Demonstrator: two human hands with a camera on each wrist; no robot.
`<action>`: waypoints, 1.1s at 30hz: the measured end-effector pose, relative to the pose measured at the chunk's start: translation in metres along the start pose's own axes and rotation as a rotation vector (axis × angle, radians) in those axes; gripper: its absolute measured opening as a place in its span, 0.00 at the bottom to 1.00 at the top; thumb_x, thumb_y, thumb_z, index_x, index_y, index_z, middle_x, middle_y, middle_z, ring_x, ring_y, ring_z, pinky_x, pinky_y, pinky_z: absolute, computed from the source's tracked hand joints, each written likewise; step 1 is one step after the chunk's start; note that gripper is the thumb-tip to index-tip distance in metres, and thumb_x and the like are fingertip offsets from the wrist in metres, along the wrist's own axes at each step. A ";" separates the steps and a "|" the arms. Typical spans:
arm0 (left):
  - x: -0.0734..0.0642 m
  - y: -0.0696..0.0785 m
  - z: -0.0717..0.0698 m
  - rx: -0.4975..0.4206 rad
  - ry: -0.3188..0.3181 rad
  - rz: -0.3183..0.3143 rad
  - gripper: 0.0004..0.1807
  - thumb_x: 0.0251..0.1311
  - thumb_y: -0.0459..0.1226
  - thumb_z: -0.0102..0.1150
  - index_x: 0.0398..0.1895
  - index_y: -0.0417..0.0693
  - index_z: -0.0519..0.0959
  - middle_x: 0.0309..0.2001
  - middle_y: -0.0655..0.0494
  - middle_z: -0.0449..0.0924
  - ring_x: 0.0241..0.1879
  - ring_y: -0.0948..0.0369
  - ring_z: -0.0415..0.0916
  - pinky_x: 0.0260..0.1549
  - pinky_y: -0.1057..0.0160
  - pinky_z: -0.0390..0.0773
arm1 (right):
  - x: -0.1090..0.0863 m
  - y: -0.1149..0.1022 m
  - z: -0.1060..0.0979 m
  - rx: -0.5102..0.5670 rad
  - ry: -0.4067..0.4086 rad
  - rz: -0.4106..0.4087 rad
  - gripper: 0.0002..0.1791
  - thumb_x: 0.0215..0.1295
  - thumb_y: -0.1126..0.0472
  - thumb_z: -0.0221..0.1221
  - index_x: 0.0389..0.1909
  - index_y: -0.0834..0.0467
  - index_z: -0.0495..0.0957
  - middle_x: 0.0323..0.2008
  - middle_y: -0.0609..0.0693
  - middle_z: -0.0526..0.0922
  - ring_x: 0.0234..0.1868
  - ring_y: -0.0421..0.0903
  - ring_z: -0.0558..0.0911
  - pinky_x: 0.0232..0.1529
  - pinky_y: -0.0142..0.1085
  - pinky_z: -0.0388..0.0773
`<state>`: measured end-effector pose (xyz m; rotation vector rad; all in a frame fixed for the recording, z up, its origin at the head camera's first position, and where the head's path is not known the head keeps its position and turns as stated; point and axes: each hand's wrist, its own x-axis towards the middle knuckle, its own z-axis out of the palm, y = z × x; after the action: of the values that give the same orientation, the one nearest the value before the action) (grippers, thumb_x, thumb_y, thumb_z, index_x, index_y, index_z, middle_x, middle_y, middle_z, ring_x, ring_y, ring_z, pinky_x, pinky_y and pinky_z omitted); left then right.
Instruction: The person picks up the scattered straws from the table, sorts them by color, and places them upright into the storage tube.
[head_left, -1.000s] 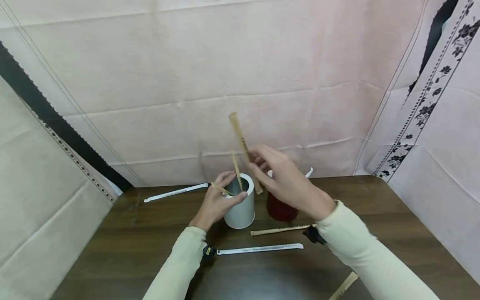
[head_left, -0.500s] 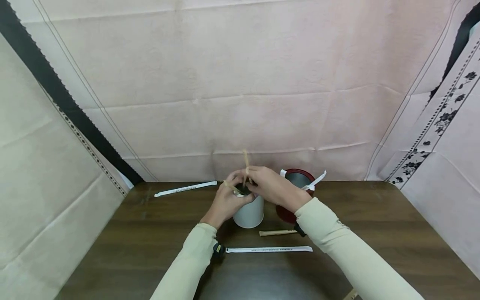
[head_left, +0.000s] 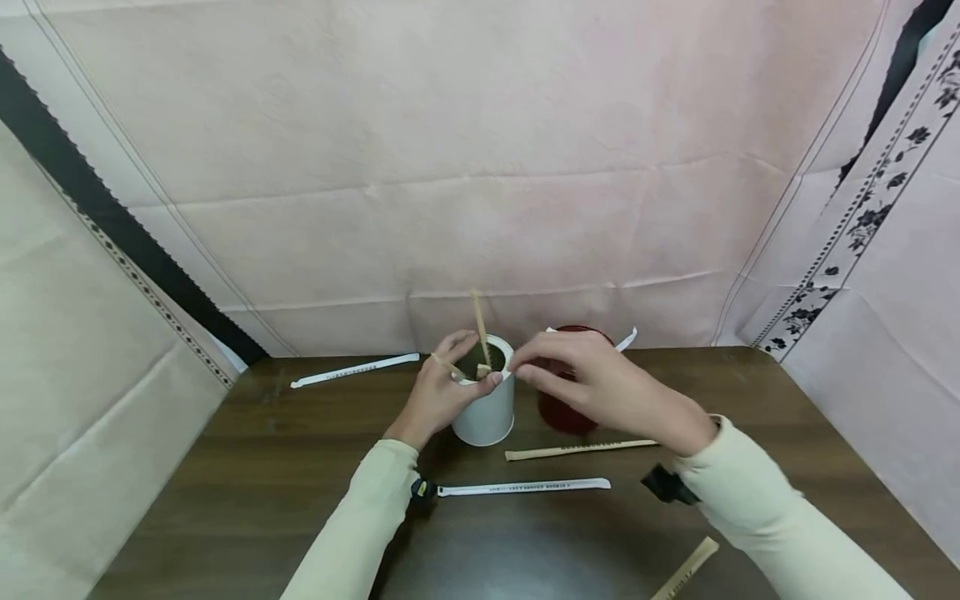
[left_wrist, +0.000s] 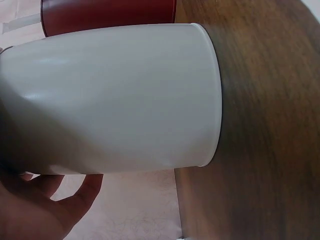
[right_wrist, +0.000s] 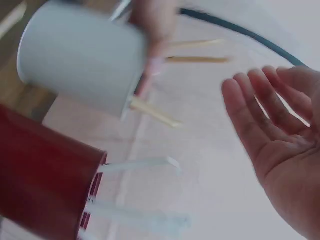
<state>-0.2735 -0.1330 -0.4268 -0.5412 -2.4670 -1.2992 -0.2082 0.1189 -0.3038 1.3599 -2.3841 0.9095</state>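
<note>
My left hand [head_left: 438, 396] grips the rim of an upright white cup [head_left: 483, 421], thumb on the near side and fingers on the far left. Several slim brown paper-wrapped sticks [head_left: 480, 321] poke out of that cup at different angles. To its right, my right hand [head_left: 600, 379] hovers in front of a dark red cup [head_left: 566, 412] and partly covers it. Nothing lies between its fingers in the right wrist view, where the palm [right_wrist: 295, 165] shows bare. Slim white paper-wrapped sticks [right_wrist: 137, 164] stand in the red cup.
On the wooden table [head_left: 300, 500] lie white wrapped sticks, one at the back left [head_left: 352, 371] and one in front [head_left: 525, 487]. Brown wrapped sticks lie near the cups [head_left: 577, 450] and at the front right [head_left: 686, 571]. Pale cloth [head_left: 450, 167] walls the back and sides.
My right hand has put its brown stick into the white cup, let go and drawn back to the right. My left hand has stayed on the cup.
</note>
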 end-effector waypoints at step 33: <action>-0.003 -0.001 -0.002 -0.006 0.013 0.001 0.42 0.57 0.48 0.79 0.73 0.42 0.76 0.73 0.53 0.71 0.74 0.48 0.66 0.70 0.40 0.68 | -0.114 0.097 0.077 -0.342 -0.268 0.228 0.14 0.63 0.68 0.68 0.30 0.48 0.74 0.29 0.37 0.71 0.27 0.34 0.69 0.24 0.30 0.68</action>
<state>-0.2708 -0.1351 -0.4277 -0.5343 -2.4533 -1.3054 -0.2223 0.1848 -0.4578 1.1542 -2.7779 0.3533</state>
